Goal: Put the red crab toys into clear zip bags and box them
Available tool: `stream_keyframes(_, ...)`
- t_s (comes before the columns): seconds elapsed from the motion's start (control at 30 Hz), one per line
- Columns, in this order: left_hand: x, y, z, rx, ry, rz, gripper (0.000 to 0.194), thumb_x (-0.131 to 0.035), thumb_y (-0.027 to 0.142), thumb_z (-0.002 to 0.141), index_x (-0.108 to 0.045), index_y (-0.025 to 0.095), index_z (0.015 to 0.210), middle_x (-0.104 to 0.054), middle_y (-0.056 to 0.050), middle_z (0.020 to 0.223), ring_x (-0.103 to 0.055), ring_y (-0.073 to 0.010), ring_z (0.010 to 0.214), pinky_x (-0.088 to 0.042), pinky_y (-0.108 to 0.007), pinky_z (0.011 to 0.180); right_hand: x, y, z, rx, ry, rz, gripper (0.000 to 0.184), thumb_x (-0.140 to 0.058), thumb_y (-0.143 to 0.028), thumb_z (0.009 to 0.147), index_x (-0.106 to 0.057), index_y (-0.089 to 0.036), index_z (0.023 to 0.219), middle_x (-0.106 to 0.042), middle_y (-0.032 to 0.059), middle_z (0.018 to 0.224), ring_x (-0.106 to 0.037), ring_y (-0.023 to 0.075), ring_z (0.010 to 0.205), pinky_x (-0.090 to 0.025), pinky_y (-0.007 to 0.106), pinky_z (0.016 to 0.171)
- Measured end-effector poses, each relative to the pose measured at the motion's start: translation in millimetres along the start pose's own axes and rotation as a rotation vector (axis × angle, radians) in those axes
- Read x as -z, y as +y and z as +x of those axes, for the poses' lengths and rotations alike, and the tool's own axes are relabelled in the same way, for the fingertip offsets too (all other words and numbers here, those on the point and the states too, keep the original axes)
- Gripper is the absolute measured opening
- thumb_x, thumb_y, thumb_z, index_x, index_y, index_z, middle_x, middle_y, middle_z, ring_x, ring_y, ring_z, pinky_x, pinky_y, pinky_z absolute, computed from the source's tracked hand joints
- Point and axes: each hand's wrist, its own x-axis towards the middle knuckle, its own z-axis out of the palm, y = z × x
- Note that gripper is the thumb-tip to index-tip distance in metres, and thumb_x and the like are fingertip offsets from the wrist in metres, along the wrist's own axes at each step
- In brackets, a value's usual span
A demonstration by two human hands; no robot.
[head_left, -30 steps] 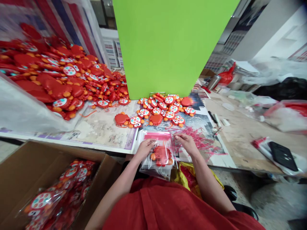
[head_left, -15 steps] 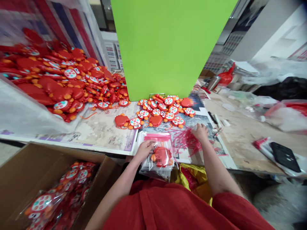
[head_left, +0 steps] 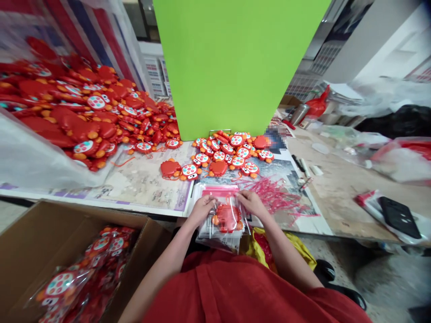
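Nearest me, at six o'clock on the table edge (head_left: 141, 208), my left hand (head_left: 201, 209) pinches the left side of a clear plastic bag (head_left: 220, 215) with a red crab toy (head_left: 228, 218) inside, while my right hand (head_left: 249, 202) pinches its top right corner by the pink strip. The film looks thin, limp and slippery and the toy light but stiff, so I judge the sealed top edge the surest hold. Loose crab toys (head_left: 222, 154) lie at twelve o'clock, red strings (head_left: 276, 197) at two, packed bags in the cardboard box (head_left: 40, 233) at eight.

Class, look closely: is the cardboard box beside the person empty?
No, the cardboard box holds bagged crab toys piled inside it.
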Motion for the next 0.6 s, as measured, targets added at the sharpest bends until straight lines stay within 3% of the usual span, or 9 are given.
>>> stream_keyframes(0.13,1.6,2.1,-1.6,0.0,0.0,0.002,0.037,-0.076,0.044,0.07,-0.064,0.014,0.087,-0.072,-0.006,0.088,-0.066,-0.0159,0.075,-0.048,-0.024,0.064,-14.6,-2.3,3.9,-0.053,-0.081,0.24,0.029,-0.056,-0.046,0.079,-0.063,-0.018,0.081,-0.06,-0.0001,0.066,-0.051,0.0139,0.058,-0.039,0.025,0.055)
stream_keyframes(0.3,2.6,6.0,-2.7,0.058,-0.005,-0.054,0.045,-0.079,0.042,0.069,-0.065,0.012,0.1,-0.073,-0.009,0.094,-0.068,-0.0173,0.08,-0.05,-0.024,0.066,0.3,-2.9,0.2,-0.085,-0.172,0.342,0.034,-0.061,-0.042,0.075,-0.068,-0.016,0.096,-0.066,0.0009,0.071,-0.056,0.0137,0.06,-0.042,0.025,0.057)
stream_keyframes(0.43,2.9,9.4,-3.8,0.101,-0.019,-0.106,0.051,-0.081,0.041,0.067,-0.066,0.012,0.106,-0.073,-0.01,0.095,-0.069,-0.0184,0.082,-0.051,-0.026,0.068,8.8,3.3,-7.9,-0.079,-0.129,0.399,0.039,-0.065,-0.042,0.075,-0.072,-0.016,0.104,-0.07,0.0019,0.076,-0.057,0.0136,0.062,-0.044,0.026,0.06)
stream_keyframes(0.6,2.8,12.8,-6.6,0.092,-0.055,-0.137,0.044,-0.08,0.038,0.066,-0.071,0.012,0.099,-0.073,-0.012,0.096,-0.069,-0.0209,0.087,-0.054,-0.029,0.072,10.0,12.2,-7.2,-0.074,-0.038,0.413,0.028,-0.067,-0.04,0.072,-0.077,-0.019,0.089,-0.073,0.0033,0.078,-0.061,0.0174,0.067,-0.047,0.03,0.066)
